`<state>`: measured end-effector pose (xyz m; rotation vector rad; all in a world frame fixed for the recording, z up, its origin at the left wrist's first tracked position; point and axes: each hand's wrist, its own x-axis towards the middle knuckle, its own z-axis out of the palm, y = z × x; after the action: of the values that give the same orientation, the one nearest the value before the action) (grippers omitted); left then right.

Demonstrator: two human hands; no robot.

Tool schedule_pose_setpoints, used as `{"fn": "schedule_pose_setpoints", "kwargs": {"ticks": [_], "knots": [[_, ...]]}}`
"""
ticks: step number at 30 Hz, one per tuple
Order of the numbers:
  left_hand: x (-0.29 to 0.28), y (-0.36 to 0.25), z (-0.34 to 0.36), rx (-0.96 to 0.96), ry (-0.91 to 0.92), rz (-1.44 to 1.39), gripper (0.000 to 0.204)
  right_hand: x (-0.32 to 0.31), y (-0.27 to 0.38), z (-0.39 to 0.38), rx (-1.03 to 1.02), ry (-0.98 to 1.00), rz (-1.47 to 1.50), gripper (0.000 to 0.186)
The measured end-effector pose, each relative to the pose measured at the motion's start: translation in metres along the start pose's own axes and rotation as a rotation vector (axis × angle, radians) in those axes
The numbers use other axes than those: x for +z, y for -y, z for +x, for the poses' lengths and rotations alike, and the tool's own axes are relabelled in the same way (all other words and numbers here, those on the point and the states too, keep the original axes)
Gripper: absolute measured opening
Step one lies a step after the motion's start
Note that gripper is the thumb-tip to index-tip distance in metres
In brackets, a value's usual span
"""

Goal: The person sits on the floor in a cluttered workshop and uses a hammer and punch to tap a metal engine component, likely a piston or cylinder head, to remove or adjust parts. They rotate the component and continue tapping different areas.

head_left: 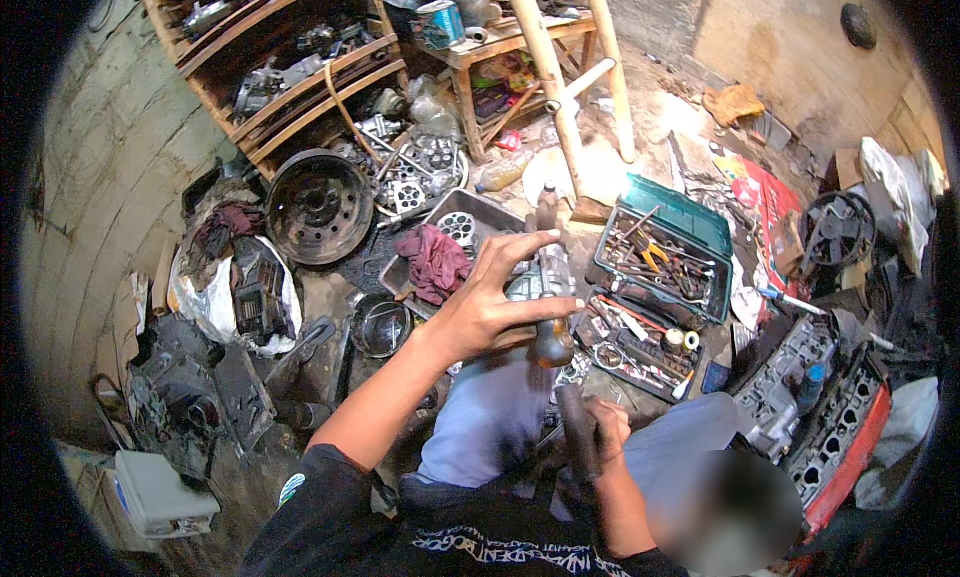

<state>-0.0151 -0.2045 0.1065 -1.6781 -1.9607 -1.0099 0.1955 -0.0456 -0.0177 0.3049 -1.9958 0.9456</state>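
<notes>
My left hand [490,297] reaches up the middle with its thumb and fingers spread around an upright grey metal part [555,272], gripping it. The part's exact kind is unclear. At its lower end shows a shiny brownish rounded piece [553,345]; above it rises a dark, narrow end [547,209]. Lower and to the right, my right hand [607,427] is closed beside a dark bar-shaped handle [578,417], which it appears to grip. Motion smears that handle, and its join with the pieces above cannot be made out. Both hands are over my grey-trousered legs [470,427].
A green toolbox [715,217] full of hand tools lies ahead right. A grey tray [480,207] holds a maroon rag [432,262]. A wheel rim [320,207] stands left, near wooden shelves [290,97]. Engine cylinder heads [785,387] lie at the right.
</notes>
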Motion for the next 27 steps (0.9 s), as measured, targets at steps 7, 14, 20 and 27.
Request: {"fn": "schedule_pose_setpoints", "kwargs": {"ticks": [7,14,20,27], "knots": [[0.01,-0.016,-0.003,-0.025,-0.04,-0.049,0.061,-0.014,0.026,-0.01,0.04,-0.042,0.167,0.027],[0.031,-0.022,0.008,-0.047,-0.108,-0.098,0.061,-0.023,0.027,0.0,0.217,0.004,-0.214,0.019],[0.033,-0.026,0.008,0.004,-0.076,-0.083,0.06,-0.034,0.027,-0.018,0.163,0.007,0.121,0.035],[0.029,-0.02,-0.001,0.042,-0.105,-0.048,0.058,-0.021,0.028,-0.022,0.223,-0.167,0.048,0.033]]}}
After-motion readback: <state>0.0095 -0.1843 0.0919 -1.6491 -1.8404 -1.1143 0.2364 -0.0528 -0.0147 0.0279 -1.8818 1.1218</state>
